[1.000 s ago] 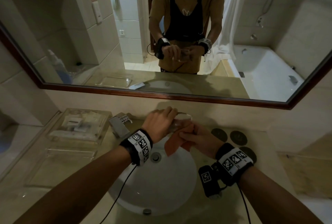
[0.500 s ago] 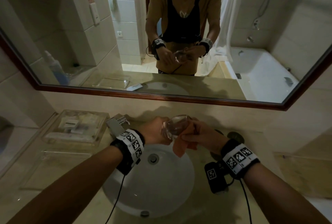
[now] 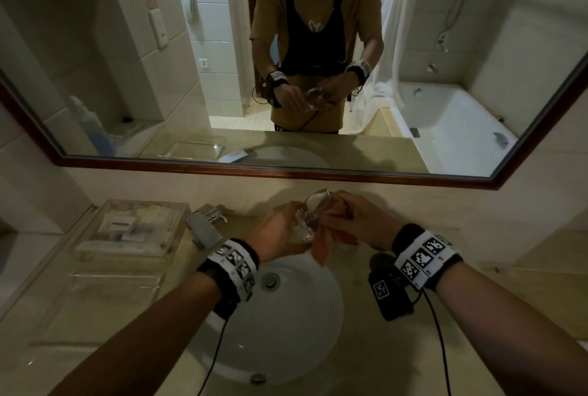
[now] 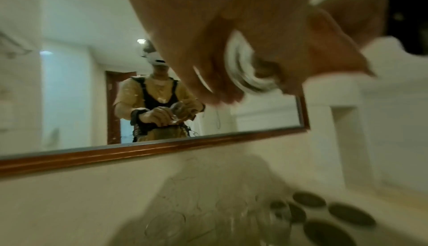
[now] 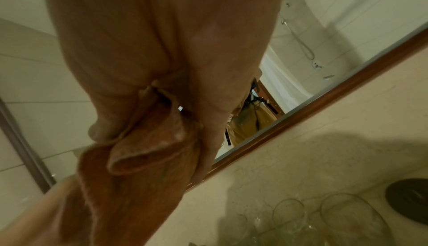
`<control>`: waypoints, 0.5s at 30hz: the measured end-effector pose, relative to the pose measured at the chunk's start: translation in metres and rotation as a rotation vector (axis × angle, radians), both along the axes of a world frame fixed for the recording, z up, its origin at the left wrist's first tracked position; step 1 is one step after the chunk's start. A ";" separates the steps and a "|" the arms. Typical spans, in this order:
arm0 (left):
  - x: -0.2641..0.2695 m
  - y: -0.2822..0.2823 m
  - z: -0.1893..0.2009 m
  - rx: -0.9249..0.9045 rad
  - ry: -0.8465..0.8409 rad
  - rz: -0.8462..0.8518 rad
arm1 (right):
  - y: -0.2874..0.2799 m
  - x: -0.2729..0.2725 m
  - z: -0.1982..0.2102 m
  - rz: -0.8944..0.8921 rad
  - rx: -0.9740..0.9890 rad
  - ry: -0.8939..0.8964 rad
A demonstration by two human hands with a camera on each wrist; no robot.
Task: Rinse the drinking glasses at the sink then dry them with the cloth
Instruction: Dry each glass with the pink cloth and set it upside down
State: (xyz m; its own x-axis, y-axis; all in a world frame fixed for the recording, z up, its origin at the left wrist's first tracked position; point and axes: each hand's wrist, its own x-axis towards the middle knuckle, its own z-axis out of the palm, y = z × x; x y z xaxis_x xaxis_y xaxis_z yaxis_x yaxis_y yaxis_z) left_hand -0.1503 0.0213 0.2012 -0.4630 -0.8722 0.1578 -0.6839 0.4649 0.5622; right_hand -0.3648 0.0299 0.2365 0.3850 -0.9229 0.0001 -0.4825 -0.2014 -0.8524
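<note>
Above the back rim of the white sink (image 3: 286, 332), my left hand (image 3: 280, 233) grips a clear drinking glass (image 3: 310, 214), tilted with its mouth up and away. The left wrist view shows the glass base (image 4: 250, 68) between my curled fingers. My right hand (image 3: 366, 224) pinches an orange cloth (image 3: 321, 244) against the glass; its loose end hangs over the basin. In the right wrist view the cloth (image 5: 139, 167) is bunched under my fingers. More clear glasses (image 5: 324, 219) stand on the counter below my right hand.
A chrome tap (image 3: 203, 224) stands left of the basin. Clear plastic trays (image 3: 133, 227) with small items sit on the left counter. Dark round coasters (image 4: 329, 219) lie on the counter at right. A framed mirror (image 3: 286, 171) runs along the wall behind.
The glass has tipped from mouth-down under my left palm to mouth-up and away. My left hand turned under it. My right hand with the cloth rose along the glass.
</note>
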 end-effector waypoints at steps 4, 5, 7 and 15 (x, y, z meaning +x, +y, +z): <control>0.008 -0.008 0.001 0.735 0.607 0.030 | 0.003 -0.006 0.003 0.039 -0.120 0.096; 0.004 -0.008 0.002 0.899 0.786 0.141 | 0.004 -0.005 0.004 0.044 -0.100 0.077; -0.006 -0.007 0.003 1.146 0.972 0.253 | 0.006 0.003 0.006 0.082 -0.053 0.071; -0.029 -0.010 0.001 1.100 1.180 0.532 | 0.009 0.020 0.007 0.193 -0.068 0.123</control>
